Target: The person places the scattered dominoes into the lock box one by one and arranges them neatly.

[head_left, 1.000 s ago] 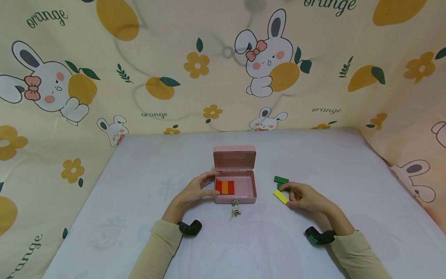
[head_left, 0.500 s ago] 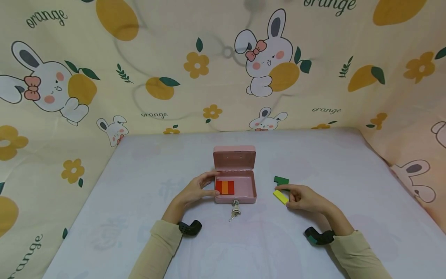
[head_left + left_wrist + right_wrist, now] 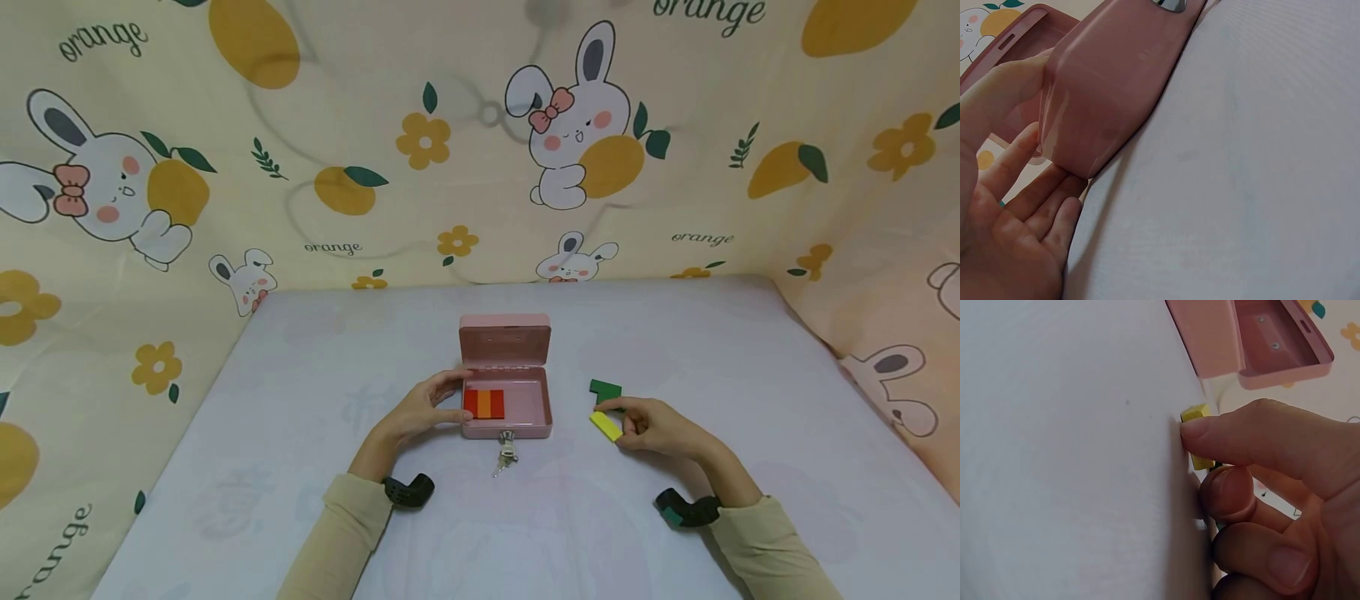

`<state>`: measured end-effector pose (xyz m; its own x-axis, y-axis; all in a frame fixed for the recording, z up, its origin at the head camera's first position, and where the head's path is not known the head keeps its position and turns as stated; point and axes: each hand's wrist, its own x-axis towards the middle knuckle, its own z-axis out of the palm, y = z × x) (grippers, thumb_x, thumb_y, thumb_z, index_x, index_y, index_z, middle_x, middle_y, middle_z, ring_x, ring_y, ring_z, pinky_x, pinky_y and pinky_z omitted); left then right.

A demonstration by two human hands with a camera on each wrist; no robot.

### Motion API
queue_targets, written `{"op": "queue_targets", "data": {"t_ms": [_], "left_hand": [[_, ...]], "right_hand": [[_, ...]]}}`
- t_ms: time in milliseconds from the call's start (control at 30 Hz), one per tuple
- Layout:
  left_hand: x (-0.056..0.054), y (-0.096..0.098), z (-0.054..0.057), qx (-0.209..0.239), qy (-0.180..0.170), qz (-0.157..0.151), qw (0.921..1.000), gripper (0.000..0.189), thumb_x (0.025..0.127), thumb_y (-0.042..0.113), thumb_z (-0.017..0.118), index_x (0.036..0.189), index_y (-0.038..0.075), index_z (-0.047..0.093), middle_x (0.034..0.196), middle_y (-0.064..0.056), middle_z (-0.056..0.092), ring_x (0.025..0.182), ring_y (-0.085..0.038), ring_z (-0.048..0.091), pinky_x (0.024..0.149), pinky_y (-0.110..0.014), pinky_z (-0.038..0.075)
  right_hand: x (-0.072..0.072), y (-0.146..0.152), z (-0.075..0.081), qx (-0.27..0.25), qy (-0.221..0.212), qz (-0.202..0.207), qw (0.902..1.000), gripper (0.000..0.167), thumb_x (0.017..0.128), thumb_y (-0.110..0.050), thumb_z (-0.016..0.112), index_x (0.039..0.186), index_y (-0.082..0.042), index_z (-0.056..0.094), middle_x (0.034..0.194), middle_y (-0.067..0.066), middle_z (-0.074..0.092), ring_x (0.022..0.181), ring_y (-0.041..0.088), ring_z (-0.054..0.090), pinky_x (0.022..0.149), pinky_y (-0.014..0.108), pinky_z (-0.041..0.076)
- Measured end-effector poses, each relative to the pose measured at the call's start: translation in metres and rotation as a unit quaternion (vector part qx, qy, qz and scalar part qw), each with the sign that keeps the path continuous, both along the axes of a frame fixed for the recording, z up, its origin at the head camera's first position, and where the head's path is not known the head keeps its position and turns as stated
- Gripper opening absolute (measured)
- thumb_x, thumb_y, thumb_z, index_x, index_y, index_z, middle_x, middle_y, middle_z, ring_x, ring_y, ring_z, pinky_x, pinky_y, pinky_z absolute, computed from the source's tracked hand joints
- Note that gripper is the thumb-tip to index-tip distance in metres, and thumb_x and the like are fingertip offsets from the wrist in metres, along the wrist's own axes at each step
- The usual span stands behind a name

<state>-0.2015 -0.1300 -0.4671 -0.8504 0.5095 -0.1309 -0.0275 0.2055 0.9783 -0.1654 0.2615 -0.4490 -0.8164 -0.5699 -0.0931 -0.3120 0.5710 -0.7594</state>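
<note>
A pink metal cash box point(image 3: 528, 404) stands with its lid raised; red blocks point(image 3: 497, 404) and an orange block point(image 3: 484, 404) lie side by side in its left half. My left hand point(image 3: 420, 412) holds the box's left side, thumb by the front corner and fingers toward the back. In the left wrist view, the fingers touch the outer wall of the box point(image 3: 1110, 87). To the right of the box, my right hand point(image 3: 663, 427) pinches a yellow block point(image 3: 605, 427) between thumb and index finger. The right wrist view shows the thumb across the yellow block point(image 3: 1202, 460).
Green blocks point(image 3: 604, 388) lie just behind the yellow one, partly hidden by the right hand. Keys point(image 3: 506, 456) hang from the lock on the box front. A white cloth point(image 3: 345, 350) covers the table, and a printed rabbit-and-orange curtain point(image 3: 480, 192) rises behind and at both sides.
My right index finger has moved from beside the green block onto the yellow block's far end, and the yellow block has shifted slightly toward me. My left hand and the box stay still.
</note>
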Motion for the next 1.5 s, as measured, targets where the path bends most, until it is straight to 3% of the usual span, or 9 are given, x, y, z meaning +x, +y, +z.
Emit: {"op": "queue_targets", "data": {"t_ms": [1500], "left_hand": [[-0.001, 0.000, 0.000, -0.014, -0.015, 0.008, 0.9997, 0.066, 0.084, 0.011, 0.073, 0.143, 0.015, 0.044, 0.157, -0.008, 0.035, 0.148, -0.029, 0.029, 0.123, -0.049, 0.023]], "right_hand": [[-0.009, -0.018, 0.010, -0.016, -0.001, -0.053, 0.9985, 0.047, 0.080, -0.009, 0.076, 0.119, 0.008, 0.056, 0.070, -0.002, 0.049, 0.063, 0.000, 0.043, 0.058, 0.016, 0.038]]}}
